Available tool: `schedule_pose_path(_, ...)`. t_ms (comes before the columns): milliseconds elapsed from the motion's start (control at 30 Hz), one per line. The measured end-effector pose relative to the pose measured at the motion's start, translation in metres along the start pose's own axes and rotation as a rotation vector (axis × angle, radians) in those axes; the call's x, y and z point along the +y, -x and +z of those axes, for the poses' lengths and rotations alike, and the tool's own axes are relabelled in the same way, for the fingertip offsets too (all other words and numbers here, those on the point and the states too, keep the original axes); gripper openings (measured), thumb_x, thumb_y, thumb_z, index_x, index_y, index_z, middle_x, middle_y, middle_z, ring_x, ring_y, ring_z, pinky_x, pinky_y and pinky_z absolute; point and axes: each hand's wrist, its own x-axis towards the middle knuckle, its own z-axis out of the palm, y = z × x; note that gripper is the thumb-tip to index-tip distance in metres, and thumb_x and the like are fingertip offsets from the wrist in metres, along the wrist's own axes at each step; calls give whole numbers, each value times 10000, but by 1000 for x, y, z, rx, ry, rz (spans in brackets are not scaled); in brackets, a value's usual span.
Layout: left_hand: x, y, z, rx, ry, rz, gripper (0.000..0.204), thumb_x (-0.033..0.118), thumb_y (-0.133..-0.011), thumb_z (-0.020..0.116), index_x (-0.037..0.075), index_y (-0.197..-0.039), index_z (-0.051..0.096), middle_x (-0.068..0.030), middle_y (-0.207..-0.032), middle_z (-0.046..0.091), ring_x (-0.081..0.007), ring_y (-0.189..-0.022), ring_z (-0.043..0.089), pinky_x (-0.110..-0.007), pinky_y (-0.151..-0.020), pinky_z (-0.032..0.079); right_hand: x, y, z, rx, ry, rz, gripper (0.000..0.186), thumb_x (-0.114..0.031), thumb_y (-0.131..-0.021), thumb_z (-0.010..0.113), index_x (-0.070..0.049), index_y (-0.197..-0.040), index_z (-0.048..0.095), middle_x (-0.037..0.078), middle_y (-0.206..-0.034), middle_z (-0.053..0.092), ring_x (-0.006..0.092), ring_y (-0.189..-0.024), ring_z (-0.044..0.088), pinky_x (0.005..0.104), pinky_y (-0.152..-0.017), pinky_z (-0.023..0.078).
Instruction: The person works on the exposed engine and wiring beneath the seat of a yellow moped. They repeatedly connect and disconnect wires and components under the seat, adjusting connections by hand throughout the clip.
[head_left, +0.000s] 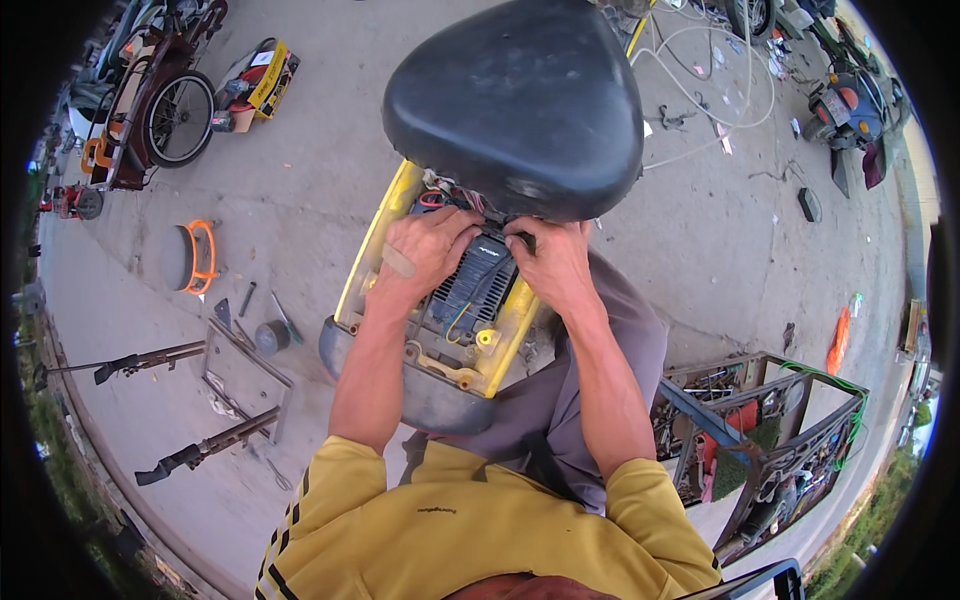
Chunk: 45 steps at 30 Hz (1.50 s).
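A black scooter seat (510,110) is in front of me, above the far end of a scooter's yellow body frame (515,330). Inside the frame lies a black box with cooling fins (485,280), a dark cable across its top. My left hand (432,248) is closed at the box's far left corner, fingertips bent inward. At the far right corner, my right hand (556,262) is closed too, thumb against curled fingers. What either pinches is too small or hidden to tell. Red and pale wires (438,190) show under the seat edge. A thin yellow-green wire (458,322) hangs nearer me.
On the left are a stool with an orange frame (203,257), a metal stand (240,375) with loose tools, and a cart wheel (180,118). A tool-filled metal rack (760,430) stands at right. Pale hose (765,100) loops across the ground at far right.
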Motion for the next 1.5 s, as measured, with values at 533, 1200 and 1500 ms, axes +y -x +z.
schedule_pose_path(533, -3, -21, 32, 158, -108, -30, 67, 108, -913, 795, 76, -971, 807, -108, -955, 754, -326, -912, 738, -470, -740, 601, 21, 0, 26, 103, -36, -52, 101, -165, -883, 768, -106, -948, 818, 124, -1184, 691, 361, -1326, 534, 577, -1202, 275)
schedule_pose_path(1200, 0, -24, 29, 78, -51, -196, 166, 201, -941, 782, 66, -1022, 836, -116, -1046, 785, -351, -977, 749, -481, -828, 598, 22, -1, 27, 175, -54, -89, 125, -127, -842, 788, -53, -929, 837, 150, -1154, 728, 370, -1256, 574, 520, -1140, 369)
schedule_pose_path(1500, -3, -25, 33, 53, -75, -234, 175, 196, -941, 775, 68, -1047, 829, -137, -1053, 779, -371, -977, 748, -494, -834, 597, 22, -2, 24, 153, -83, -68, 127, -117, -852, 774, -49, -938, 840, 167, -1153, 736, 382, -1245, 589, 515, -1145, 380)
